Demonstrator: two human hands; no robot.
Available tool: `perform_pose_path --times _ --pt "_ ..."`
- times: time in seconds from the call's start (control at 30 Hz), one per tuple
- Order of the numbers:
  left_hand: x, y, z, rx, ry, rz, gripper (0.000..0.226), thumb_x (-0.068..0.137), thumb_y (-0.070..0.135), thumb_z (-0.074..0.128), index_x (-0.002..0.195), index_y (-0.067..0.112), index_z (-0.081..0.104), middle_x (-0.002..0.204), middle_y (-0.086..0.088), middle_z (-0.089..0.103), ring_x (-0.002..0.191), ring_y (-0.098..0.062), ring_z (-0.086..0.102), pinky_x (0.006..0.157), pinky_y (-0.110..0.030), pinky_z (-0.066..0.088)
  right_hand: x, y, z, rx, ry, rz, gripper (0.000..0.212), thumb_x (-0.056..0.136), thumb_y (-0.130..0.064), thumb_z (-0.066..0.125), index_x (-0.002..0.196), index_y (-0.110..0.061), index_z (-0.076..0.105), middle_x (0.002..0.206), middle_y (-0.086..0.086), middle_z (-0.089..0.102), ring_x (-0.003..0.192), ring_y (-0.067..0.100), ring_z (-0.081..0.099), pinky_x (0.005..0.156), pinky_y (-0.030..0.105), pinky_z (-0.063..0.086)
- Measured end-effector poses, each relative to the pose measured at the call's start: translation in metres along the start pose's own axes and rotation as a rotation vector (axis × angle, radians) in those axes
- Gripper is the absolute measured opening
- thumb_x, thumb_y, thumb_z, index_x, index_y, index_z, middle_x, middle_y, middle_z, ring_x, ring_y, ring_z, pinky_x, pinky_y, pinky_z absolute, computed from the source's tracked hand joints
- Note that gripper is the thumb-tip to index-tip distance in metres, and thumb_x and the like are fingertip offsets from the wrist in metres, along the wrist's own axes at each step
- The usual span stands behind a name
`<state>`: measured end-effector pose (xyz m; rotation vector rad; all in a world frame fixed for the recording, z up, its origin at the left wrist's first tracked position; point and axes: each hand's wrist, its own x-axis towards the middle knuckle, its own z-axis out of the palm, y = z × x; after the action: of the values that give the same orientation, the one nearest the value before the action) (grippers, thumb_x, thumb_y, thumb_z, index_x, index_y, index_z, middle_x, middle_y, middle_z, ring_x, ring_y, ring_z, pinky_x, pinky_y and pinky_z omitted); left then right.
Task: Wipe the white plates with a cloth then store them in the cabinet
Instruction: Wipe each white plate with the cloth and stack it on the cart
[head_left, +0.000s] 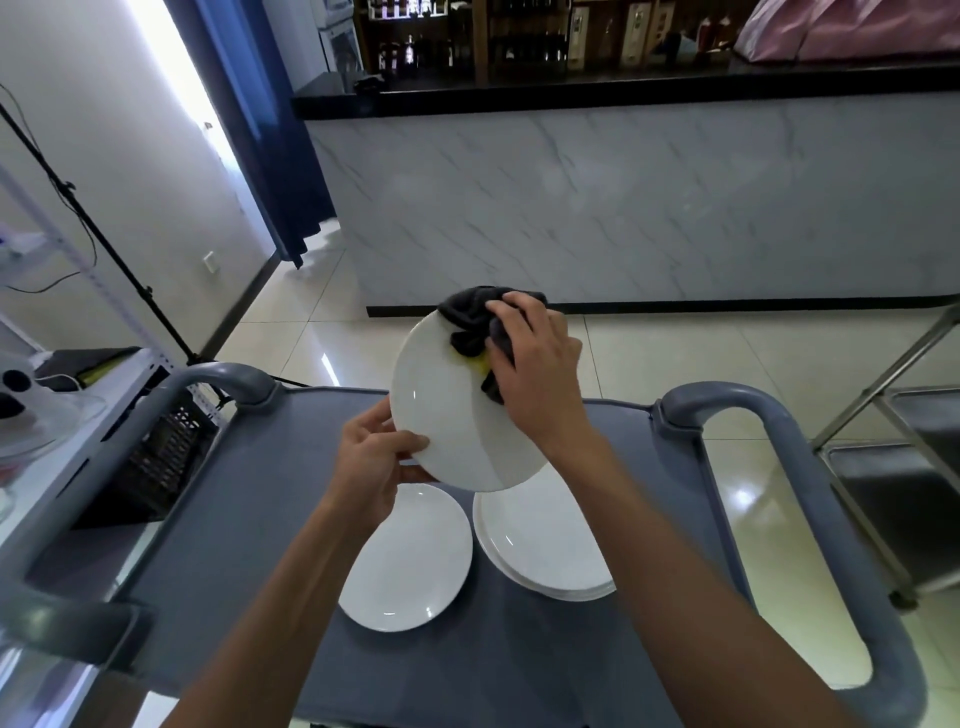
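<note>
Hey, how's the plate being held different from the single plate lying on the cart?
The held plate is lifted and tilted above the cart; the single plate lies flat on it. The left hand grips the held plate's edge, while nothing touches the single plate. The right hand presses a dark cloth on the held plate; the single plate is bare. Both are plain white and round.

Cart (249, 519): grey top, rounded grey handles at both sides.
Counter (649, 208): marble-patterned front, black top, bottles on shelves behind.
Curtain (260, 130): dark blue, beside bright doorway.
Stand (104, 234): black pole, leaning, far left.
Floor (675, 353): glossy cream tiles.
</note>
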<state>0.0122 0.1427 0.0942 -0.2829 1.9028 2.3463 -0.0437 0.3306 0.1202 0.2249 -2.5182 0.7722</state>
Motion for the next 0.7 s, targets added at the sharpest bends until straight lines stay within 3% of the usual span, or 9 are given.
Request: perform_pose_path --times 0.17,0.4,0.53,0.7 --pt "0.0 0.002 -0.001 -0.09 0.117 0.028 0.043 0.081 -0.018 0.05 0.111 0.008 0.069 0.087 -0.006 0.074 0.072 -0.028 0.07 0.06 -0.043 0.059 -0.01 0.018 -0.001 -0.027 -0.046 0.129 0.041 0.1 -0.028 0.056 0.141 -0.022 0.053 0.146 -0.003 0.045 0.127 0.025 0.041 0.093 0.046 0.041" --pt "0.008 -0.001 0.003 -0.165 0.175 0.05 0.046 0.08 -0.017 0.052 0.097 0.019 0.075 0.09 -0.006 0.074 0.078 -0.032 0.068 0.066 -0.052 0.06 -0.047 0.004 0.013 0.023 -0.172 0.146 0.04 0.1 -0.028 0.055 0.14 -0.026 0.053 0.145 -0.007 0.044 0.127 0.022 0.039 0.097 0.045 0.039" --pt "0.011 -0.003 0.008 -0.154 0.185 0.053 0.046 0.083 -0.015 0.053 0.113 0.016 0.071 0.101 -0.012 0.073 0.085 -0.037 0.071 0.068 -0.053 0.06 -0.063 -0.014 0.019 0.079 -0.231 0.097 0.04 0.101 -0.027 0.054 0.14 -0.026 0.052 0.147 -0.008 0.042 0.129 0.021 0.038 0.099 0.044 0.038" --pt "0.01 -0.001 0.007 -0.11 0.147 0.086 0.045 0.085 -0.01 0.054 0.108 0.023 0.074 0.095 -0.014 0.073 0.076 -0.031 0.07 0.067 -0.049 0.061 -0.074 -0.026 0.019 0.172 -0.224 0.032 0.039 0.1 -0.024 0.056 0.139 -0.024 0.054 0.145 -0.008 0.045 0.127 0.02 0.041 0.096 0.041 0.036"
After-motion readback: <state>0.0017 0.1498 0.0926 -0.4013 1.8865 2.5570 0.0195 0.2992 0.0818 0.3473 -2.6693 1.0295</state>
